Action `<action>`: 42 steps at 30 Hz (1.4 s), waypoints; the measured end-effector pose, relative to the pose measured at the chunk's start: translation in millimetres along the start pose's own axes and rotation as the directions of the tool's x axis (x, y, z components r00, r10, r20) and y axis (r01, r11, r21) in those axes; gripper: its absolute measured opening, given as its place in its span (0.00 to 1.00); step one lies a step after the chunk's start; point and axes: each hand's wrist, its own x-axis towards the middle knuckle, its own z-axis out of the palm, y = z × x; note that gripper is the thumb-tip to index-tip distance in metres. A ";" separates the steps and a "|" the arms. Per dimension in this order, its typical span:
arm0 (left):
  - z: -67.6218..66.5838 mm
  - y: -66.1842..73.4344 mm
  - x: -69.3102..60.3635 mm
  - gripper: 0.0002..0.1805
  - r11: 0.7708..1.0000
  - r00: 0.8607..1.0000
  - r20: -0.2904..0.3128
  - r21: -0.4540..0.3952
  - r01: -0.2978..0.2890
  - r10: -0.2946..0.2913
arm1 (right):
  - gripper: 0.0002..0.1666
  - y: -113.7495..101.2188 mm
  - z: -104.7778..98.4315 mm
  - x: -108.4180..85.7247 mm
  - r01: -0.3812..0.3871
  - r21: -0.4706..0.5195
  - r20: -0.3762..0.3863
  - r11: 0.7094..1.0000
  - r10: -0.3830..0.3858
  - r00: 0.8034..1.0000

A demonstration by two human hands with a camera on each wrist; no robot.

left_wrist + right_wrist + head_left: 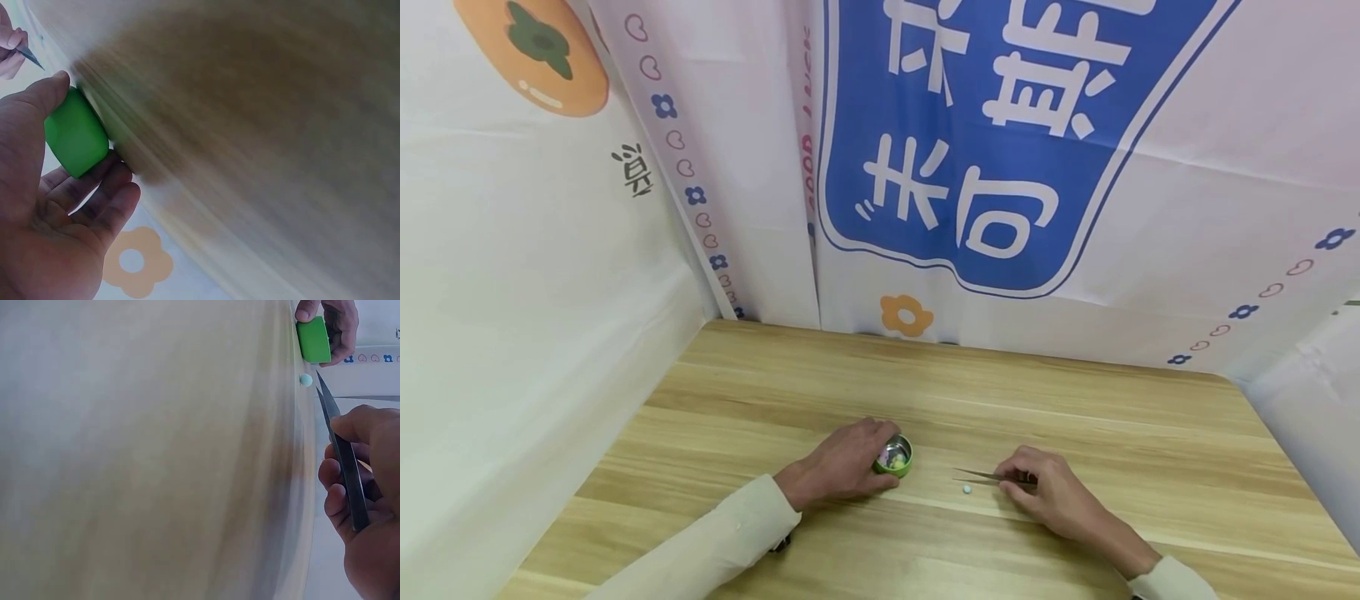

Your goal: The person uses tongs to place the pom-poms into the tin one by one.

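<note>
A small round green tin with a shiny metal inside stands on the table, several pastel pieces lying in it. My left hand holds it by the side; the left wrist view shows thumb and fingers around the green wall. Dark pointed tweezers are pinched in my right hand, tips apart and directed left toward the tin. Just below the tips in the head view lies a small pale-green bead on the wood, apart from them. The right wrist view shows the bead between tweezers and tin.
The wood-grain table reaches back to a white printed cloth with a blue panel of white characters. Another white cloth hangs along the left side. An orange flower print sits low on the back cloth.
</note>
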 end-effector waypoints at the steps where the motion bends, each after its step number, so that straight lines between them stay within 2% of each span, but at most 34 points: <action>1: 0.1 -0.1 -0.1 0.29 1.000 1.000 0.000 0.001 0.001 -0.001 | 0.05 0.1 0.0 -0.3 -0.001 0.004 0.003 1.000 0.001 1.000; 29: -0.6 0.3 0.0 0.29 1.000 1.000 -0.004 0.003 -0.004 0.004 | 0.05 1.0 -6.0 -10.6 0.004 0.018 0.052 1.000 -0.005 0.999; 42: -1.4 1.6 0.0 0.28 1.000 1.000 0.002 0.002 0.001 -0.001 | 0.06 6.2 -3.2 -11.3 0.013 0.010 0.035 1.000 -0.014 0.999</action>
